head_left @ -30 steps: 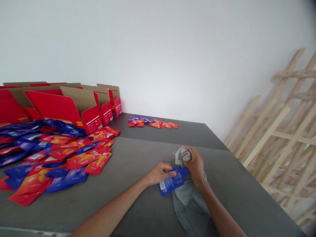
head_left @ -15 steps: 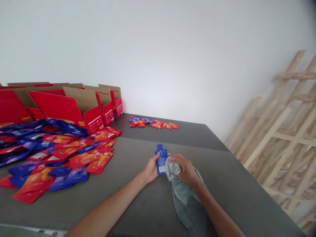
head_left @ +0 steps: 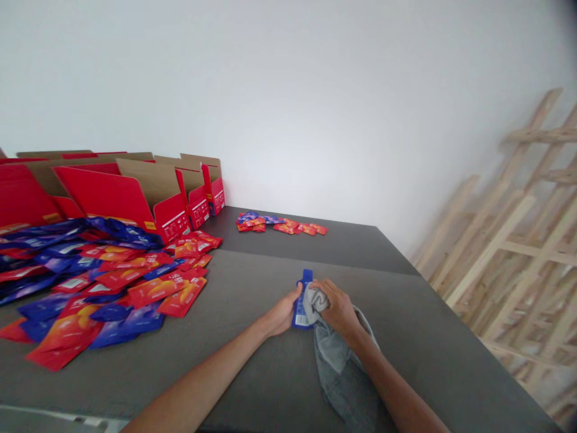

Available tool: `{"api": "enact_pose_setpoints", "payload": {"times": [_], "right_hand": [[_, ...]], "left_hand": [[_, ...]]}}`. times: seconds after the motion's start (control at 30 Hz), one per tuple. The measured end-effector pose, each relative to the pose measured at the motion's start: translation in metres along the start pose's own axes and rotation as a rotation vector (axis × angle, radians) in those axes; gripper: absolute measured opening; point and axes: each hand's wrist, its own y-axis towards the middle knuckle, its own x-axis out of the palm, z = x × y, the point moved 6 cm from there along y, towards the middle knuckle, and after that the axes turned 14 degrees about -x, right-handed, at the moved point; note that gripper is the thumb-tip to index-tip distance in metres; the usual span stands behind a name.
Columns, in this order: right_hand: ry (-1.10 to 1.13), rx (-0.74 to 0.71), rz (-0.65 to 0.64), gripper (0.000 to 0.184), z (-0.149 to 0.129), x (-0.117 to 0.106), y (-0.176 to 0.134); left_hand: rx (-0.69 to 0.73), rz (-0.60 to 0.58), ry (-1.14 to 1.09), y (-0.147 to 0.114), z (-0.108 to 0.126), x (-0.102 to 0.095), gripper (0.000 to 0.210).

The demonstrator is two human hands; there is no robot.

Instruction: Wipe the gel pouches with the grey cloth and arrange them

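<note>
While left hand (head_left: 283, 314) pinches blue packet (head_left: 300, 314) — right hand (head_left: 337, 307), fingers curled tight, holds grey cloth (head_left: 332, 349) against it.

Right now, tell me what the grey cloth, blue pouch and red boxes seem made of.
Grey cloth: soft matte fabric, by its loose folds. Blue pouch: perhaps plastic film, smooth, thin-looking, printed. Red boxes: likely cardboard, brown inside, smooth printed red outside.

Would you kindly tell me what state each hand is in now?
Left hand: closed, holding a flat blue printed packet.
Right hand: closed, holding a bunched grey cloth.
</note>
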Motion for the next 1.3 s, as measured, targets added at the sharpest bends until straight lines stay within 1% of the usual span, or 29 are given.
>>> {"api": "enact_pose_setpoints", "payload": {"times": [0.1,0.17,0.23,0.3,0.4,0.47,0.53,0.63,0.7,0.73,0.8,0.93,1.0,1.07,1.2,1.27,1.3], "right_hand": [[0.100,-0.142,-0.168,0.047,-0.015,0.010,0.003],[0.133,-0.192,-0.255,0.046,-0.022,0.015,0.003],[0.099,-0.167,-0.244,0.046,-0.021,0.015,0.003],[0.026,-0.091,-0.152,0.047,-0.012,0.009,0.002],[-0.062,0.023,-0.005,0.049,0.001,-0.003,0.000],[-0.073,0.037,0.019,0.050,0.003,-0.006,-0.001],[-0.050,-0.013,-0.031,0.050,-0.001,-0.003,0.001],[0.050,-0.130,-0.189,0.048,-0.014,0.009,0.002],[0.100,-0.170,-0.267,0.048,-0.021,0.015,0.002],[0.106,-0.170,-0.284,0.048,-0.022,0.017,0.002],[0.071,-0.130,-0.261,0.048,-0.019,0.016,0.002],[-0.063,0.027,-0.095,0.048,-0.002,0.006,0.001],[-0.080,0.055,-0.067,0.051,0.002,0.004,0.001],[-0.040,0.013,-0.113,0.053,0.000,0.007,0.002],[0.086,-0.165,-0.311,0.052,-0.018,0.018,0.003],[0.071,-0.179,-0.344,0.052,-0.022,0.019,0.003],[0.040,-0.155,-0.329,0.052,-0.022,0.018,0.003]], "left_hand": [[0.041,-0.033,-0.005,-0.002,0.004,0.000,0.055],[0.064,-0.056,-0.013,-0.004,0.006,0.001,0.056],[0.070,-0.063,-0.015,-0.004,0.006,0.001,0.055],[0.054,-0.053,-0.011,-0.002,0.004,0.000,0.054],[-0.005,-0.007,0.016,0.002,-0.001,-0.004,0.053],[-0.022,0.006,0.030,0.003,-0.003,-0.006,0.054],[-0.001,-0.012,0.022,0.002,-0.001,-0.005,0.054],[0.049,-0.052,-0.004,-0.002,0.004,-0.003,0.053],[0.063,-0.059,-0.013,-0.003,0.006,-0.002,0.055],[0.068,-0.057,-0.017,-0.003,0.007,-0.002,0.056],[0.081,-0.040,-0.026,-0.002,0.008,-0.002,0.055],[0.077,-0.009,-0.037,0.000,0.006,-0.003,0.052],[0.071,-0.001,-0.039,0.000,0.006,-0.003,0.052],[0.083,0.009,-0.041,-0.002,0.007,-0.003,0.052],[0.103,0.002,-0.046,-0.005,0.010,-0.002,0.053],[0.101,0.001,-0.049,-0.005,0.010,-0.002,0.053],[0.100,0.006,-0.049,-0.005,0.010,-0.003,0.053]]}}
